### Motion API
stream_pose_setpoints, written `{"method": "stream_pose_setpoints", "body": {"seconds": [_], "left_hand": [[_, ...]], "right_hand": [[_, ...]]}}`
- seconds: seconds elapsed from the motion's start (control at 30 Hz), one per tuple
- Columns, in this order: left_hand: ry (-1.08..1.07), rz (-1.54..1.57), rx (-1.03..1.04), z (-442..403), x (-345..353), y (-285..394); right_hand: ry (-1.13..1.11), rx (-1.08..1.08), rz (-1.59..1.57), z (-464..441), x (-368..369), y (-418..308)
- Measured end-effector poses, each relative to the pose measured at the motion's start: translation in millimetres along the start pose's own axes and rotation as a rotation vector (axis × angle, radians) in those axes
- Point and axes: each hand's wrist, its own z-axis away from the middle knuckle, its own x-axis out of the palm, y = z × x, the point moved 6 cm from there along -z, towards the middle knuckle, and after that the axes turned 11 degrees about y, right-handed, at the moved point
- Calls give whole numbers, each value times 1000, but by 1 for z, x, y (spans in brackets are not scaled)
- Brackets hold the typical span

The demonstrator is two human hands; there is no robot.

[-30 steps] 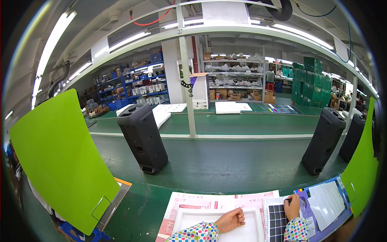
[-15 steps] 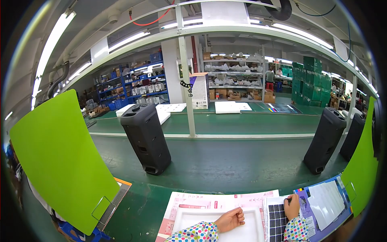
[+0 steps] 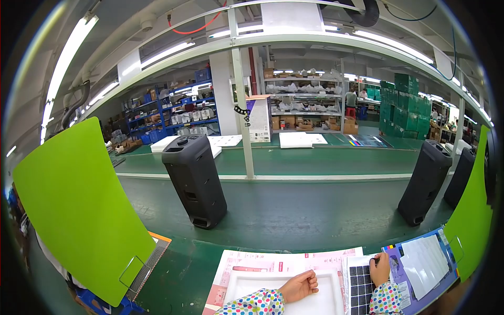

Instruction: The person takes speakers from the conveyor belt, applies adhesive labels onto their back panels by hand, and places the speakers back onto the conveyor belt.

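Note:
My left hand (image 3: 300, 286) rests with loosely curled fingers over a shallow white tray (image 3: 247, 278), and nothing shows in it. My right hand (image 3: 380, 270) is at the upper right of a sheet of black square pads (image 3: 360, 289), fingers bent and pinched. A small dark piece at those fingertips looks like one of the black pads, partly hidden by the hand. Under the tray lies a pink and white printed sheet (image 3: 226, 262). Both sleeves are white with coloured dots.
A black speaker (image 3: 194, 181) stands on the green conveyor (image 3: 299, 210), with another speaker (image 3: 424, 184) at right. Bright green panels (image 3: 79, 205) flank me. Papers (image 3: 424, 265) lie right of my right hand. A metal post (image 3: 244, 121) rises beyond the conveyor.
The speakers on the conveyor have shifted slightly to the right. Both of my hands stay in nearly the same place.

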Motion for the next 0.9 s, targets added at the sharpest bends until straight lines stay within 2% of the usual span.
{"method": "stream_pose_setpoints", "body": {"seconds": [0.9], "left_hand": [[-3, -5, -4, 16, -7, 10]], "right_hand": [[5, 7, -3, 9, 7, -10]]}}
